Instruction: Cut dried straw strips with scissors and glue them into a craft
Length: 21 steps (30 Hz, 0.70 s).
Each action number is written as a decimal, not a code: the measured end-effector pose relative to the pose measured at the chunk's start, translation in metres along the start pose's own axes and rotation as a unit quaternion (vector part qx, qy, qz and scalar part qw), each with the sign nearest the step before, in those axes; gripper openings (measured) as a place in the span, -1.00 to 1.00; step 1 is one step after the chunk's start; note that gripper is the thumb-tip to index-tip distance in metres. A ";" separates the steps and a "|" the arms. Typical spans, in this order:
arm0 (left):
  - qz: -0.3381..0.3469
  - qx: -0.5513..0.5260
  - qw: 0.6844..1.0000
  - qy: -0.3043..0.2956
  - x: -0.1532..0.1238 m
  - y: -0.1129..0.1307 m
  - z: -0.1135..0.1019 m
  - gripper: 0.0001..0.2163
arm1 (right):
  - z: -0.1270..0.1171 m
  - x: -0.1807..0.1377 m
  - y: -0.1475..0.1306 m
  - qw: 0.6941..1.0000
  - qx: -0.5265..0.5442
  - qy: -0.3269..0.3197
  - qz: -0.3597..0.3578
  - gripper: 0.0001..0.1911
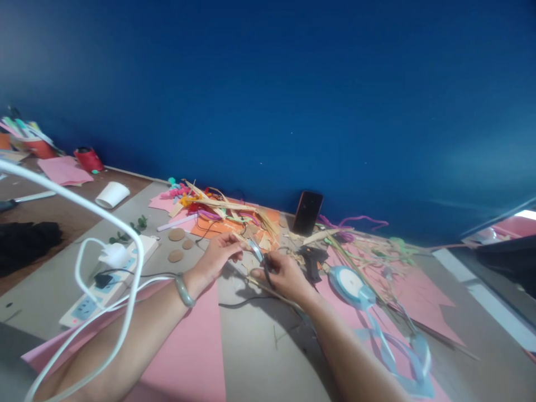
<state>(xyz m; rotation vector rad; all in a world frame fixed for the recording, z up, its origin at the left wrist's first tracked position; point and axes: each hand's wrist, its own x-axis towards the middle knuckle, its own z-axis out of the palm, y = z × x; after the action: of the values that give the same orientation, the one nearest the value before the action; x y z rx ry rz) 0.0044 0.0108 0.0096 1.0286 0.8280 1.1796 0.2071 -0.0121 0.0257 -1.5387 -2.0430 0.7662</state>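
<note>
My right hand (288, 274) is closed around the dark handles of a pair of scissors (256, 251), whose blades point up and left. Just beside the blades, my left hand (220, 254) pinches a small pale strip (242, 239) that looks like dried husk. The blades lie close to this strip; whether they touch it I cannot tell. Under my right hand runs a long thin dry stem (274, 293). Small pale scraps lie around both hands. Behind them is a heap of dried husk strips (228, 204) on orange card, with coloured fuzzy pieces.
A phone (307, 213) leans against the blue wall. To the right lies a light-blue ribbon roll (350, 286) on pink paper. At left are a power strip (86, 304), a white cable arching in front, a tipped paper cup (112, 194) and several round brown discs (176, 234).
</note>
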 end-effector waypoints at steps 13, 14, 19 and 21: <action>0.004 0.063 0.997 -0.049 -0.009 0.010 0.007 -0.82 | -0.004 -0.001 -0.009 0.999 -0.021 -0.034 -0.006 -0.60; 0.007 0.067 0.996 -0.051 -0.008 0.009 0.007 -0.82 | -0.004 -0.001 -0.008 0.999 -0.018 -0.034 -0.007 -0.60; 0.028 0.106 0.992 -0.064 -0.006 0.003 0.006 -0.83 | -0.003 -0.002 -0.007 0.999 0.018 -0.047 -0.003 -0.61; 0.044 0.119 0.989 -0.073 -0.006 0.000 0.005 -0.84 | -0.002 -0.003 -0.006 0.998 0.042 -0.051 0.002 -0.60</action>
<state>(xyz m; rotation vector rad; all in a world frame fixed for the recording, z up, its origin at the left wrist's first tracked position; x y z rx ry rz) 0.0078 0.0037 0.0112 1.3441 0.8276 1.0812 0.2050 -0.0156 0.0307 -1.4850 -2.0522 0.9374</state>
